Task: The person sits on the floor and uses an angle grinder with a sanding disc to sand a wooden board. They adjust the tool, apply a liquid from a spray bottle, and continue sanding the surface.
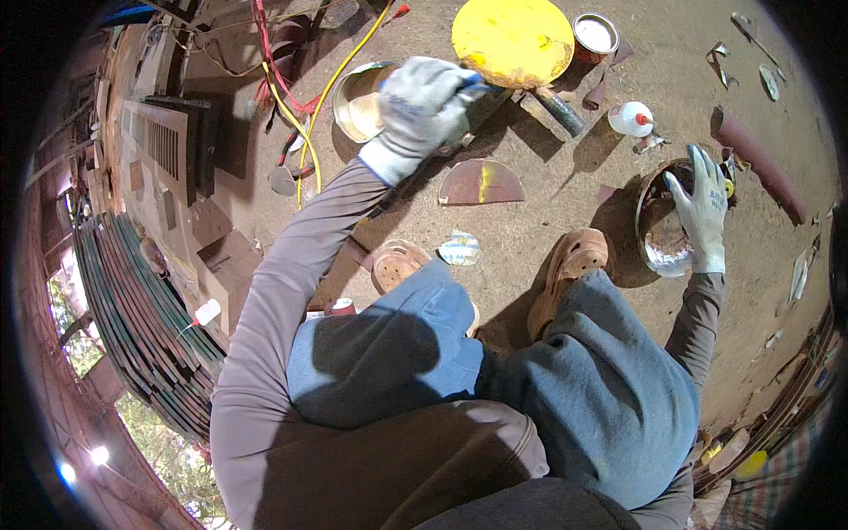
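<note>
My left hand (420, 113), in a grey-white work glove, is closed in a fist beside an open round tin (360, 104). A dark object shows partly beneath it; the glove hides what it grips. My right hand (704, 203), also gloved, lies with fingers stretched and thumb apart over the rim of a wide stained round container (649, 238). Between the hands, a brown half-disc of what looks like sandpaper (503, 185) with a yellow streak lies on the floor. Beyond it is a yellow round disc (512, 40), with a dark cylindrical bar (560, 112) jutting out at its near edge.
A small tin of white stuff (596, 35) and a white bottle with a red cap (629, 118) stand at the back. A brown roll (758, 166) lies far right. Yellow and red cords (305, 132) cross the floor at left, near a vented panel (163, 141).
</note>
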A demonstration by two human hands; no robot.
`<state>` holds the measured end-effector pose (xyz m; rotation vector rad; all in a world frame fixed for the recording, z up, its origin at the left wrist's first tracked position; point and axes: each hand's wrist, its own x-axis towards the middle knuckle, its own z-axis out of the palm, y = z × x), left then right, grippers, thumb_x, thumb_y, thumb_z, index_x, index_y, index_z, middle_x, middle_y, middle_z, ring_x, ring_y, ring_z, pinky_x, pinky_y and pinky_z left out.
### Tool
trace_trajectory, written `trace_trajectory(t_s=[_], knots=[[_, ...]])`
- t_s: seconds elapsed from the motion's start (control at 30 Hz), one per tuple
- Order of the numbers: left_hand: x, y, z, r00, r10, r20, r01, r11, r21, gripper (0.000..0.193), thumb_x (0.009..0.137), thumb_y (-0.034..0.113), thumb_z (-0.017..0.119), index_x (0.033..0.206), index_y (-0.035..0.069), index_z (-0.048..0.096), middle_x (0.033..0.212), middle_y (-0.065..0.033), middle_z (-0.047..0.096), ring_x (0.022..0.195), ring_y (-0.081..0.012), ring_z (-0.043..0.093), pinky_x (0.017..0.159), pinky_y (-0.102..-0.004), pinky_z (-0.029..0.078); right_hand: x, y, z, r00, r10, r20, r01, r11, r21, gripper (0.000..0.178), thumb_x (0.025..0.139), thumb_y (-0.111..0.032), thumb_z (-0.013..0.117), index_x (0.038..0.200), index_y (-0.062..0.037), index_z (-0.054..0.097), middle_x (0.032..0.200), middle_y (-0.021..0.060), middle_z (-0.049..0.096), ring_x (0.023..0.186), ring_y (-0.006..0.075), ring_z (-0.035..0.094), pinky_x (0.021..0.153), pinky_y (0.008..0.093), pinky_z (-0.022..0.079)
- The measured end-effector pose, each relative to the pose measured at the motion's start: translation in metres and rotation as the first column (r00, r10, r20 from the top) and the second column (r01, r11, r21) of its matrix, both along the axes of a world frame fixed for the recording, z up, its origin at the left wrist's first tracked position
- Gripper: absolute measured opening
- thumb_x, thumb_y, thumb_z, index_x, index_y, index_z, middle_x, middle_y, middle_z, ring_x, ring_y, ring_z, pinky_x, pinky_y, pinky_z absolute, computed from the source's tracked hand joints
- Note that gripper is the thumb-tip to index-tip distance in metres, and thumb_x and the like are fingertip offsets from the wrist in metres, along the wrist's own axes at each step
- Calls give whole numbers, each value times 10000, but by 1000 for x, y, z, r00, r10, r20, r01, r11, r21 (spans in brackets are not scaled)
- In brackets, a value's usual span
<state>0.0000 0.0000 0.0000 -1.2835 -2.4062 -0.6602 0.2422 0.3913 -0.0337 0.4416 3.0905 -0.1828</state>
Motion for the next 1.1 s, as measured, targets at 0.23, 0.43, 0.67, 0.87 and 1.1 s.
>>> trace_trajectory(t_s=[0.23,0.43,0.67,0.87,1.1], knots=[[8,57,-5,975,-190,-114,182,980,-75,264,731,229,768,979,182,694,860,5,666,830,-213,653,690,-359,506,-1,8,16,999,35,-28,-35,999,11,640,877,-369,715,1406,-78,504,1399,156,541,1303,372,471,1101,474,362],[0,60,9,980,-184,-79,175,978,-116,102,797,250,698,826,173,637,719,-43,612,644,-229,625,530,-377,496,-6,14,20,957,143,-253,-145,989,10,613,887,-277,732,1401,-32,504,1411,183,528,1350,368,444,1131,481,336],[21,36,19,996,-68,-53,68,998,9,162,771,276,675,849,155,601,848,-41,595,805,-238,619,634,-380,508,-11,25,25,969,100,-227,-87,994,65,690,853,-308,736,1427,-35,467,1436,193,502,1339,383,446,1125,482,339],[10,12,63,989,143,-32,-144,989,-20,224,805,354,668,797,136,616,808,-47,607,848,-255,614,670,-404,496,-109,-37,176,780,531,-331,-434,840,327,651,853,-422,728,1334,-18,555,1296,196,587,1202,359,547,1030,468,435],[-22,2,73,951,306,38,-305,952,-39,203,773,333,670,792,131,680,810,-87,643,821,-293,628,667,-434,501,-278,-118,319,784,618,-60,-620,785,-12,661,833,-226,767,1401,-8,509,1373,204,555,1287,333,515,1102,422,393]])
